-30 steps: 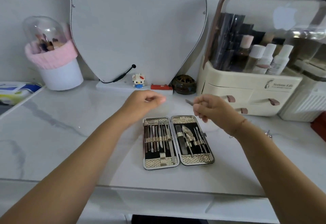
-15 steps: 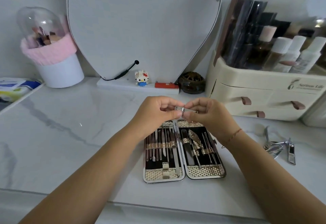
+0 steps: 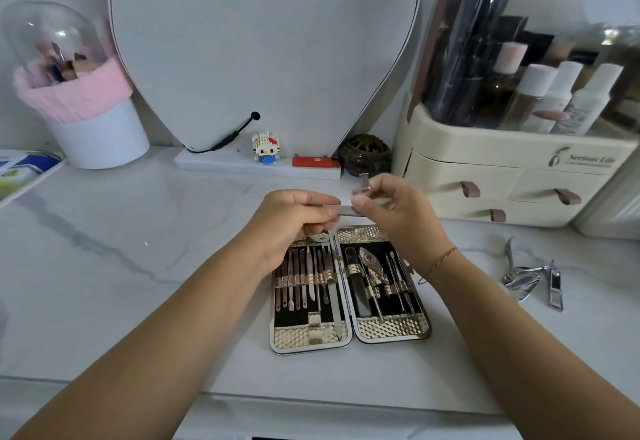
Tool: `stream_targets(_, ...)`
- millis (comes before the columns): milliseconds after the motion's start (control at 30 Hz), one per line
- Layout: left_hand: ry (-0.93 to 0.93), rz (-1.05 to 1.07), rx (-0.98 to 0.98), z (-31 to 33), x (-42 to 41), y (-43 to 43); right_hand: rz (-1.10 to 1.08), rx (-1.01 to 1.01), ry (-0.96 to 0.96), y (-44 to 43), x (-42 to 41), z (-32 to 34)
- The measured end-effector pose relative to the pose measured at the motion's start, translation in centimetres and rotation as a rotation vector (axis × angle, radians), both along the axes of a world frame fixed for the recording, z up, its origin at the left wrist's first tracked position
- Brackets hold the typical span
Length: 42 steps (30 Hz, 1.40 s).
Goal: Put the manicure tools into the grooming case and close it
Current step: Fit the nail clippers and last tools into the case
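Note:
The grooming case [image 3: 391,328] lies open flat on the marble counter, its two halves lined with several metal tools under gold straps. Above its far edge both hands hold one small metal nail clipper [image 3: 346,210]. My left hand [image 3: 294,221] pinches its body at the left end. My right hand [image 3: 391,211] pinches the right end, where the clipper's lever sticks up between the fingers. More loose manicure tools [image 3: 526,278], silver nippers and a clipper, lie on the counter to the right of the case.
A cream drawer organiser [image 3: 491,176] with bottles stands at the back right. A mirror on a white base [image 3: 256,165] stands behind the case, with a small toy, a red item and a dark round ornament [image 3: 363,155]. A pink-rimmed brush holder [image 3: 100,134] is back left.
The hands came together over the case and both took hold of the clipper. Its lever now stands up in my right hand's fingers. The view moved closer.

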<state>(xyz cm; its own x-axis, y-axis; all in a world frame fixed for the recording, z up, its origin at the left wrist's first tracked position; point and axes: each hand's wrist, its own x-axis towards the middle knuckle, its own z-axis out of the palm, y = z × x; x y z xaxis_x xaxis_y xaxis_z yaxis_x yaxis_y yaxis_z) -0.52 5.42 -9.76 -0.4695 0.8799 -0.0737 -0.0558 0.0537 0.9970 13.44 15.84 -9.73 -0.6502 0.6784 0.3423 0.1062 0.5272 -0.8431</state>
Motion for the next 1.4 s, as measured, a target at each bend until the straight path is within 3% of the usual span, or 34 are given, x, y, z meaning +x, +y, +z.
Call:
stream_targets(200, -0.23, 0.042, -0.023, 0.3, -0.5, 0.0, 0.138, -0.104, 0.175, 0.0, 0.5, 0.4)
stream_targets(333, -0.347, 0.055, -0.045, 0.3, -0.9, 0.1, 0.208, -0.121, 0.173, -0.5, 0.6, 0.7)
stream_targets(500, -0.29, -0.003, -0.028, 0.3, -0.8, 0.0, 0.061, -0.04, 0.162, -0.6, 0.5, 0.6)
stream_targets(667, -0.188, -0.043, -0.002, 0.4, -0.7, -0.3, -0.089, -0.127, 0.177, -0.2, 0.3, 0.2)
stream_targets(767, -0.062, -0.072, -0.004, 0.6, -0.6, -0.7, -0.028, -0.212, 0.132, 0.0, 0.6, 0.5)
stream_targets(900, 0.261, -0.09, 0.004, 1.0, -1.2, -2.8, 0.04, -0.211, 0.088, -1.3, 2.0, 1.7)
stream_targets(1067, 0.658, -0.227, -0.145, -0.5, -3.8, -8.4, 0.248, -0.184, -0.085, -4.8, 4.6, 1.6)
stream_targets(1133, 0.732, -0.25, -0.225, -1.8, -4.0, -9.9, 0.293, -0.162, -0.138, -5.7, 5.4, 0.8)
stream_targets(1233, 1.008, -0.27, -0.244, -3.8, -4.0, -10.6, 0.297, -0.152, -0.19, -6.4, 6.5, 0.1)
stream_targets(1400, 1.024, -0.275, -0.273, -3.9, -3.8, -10.5, 0.211, -0.072, -0.259, -6.4, 8.1, 0.4)
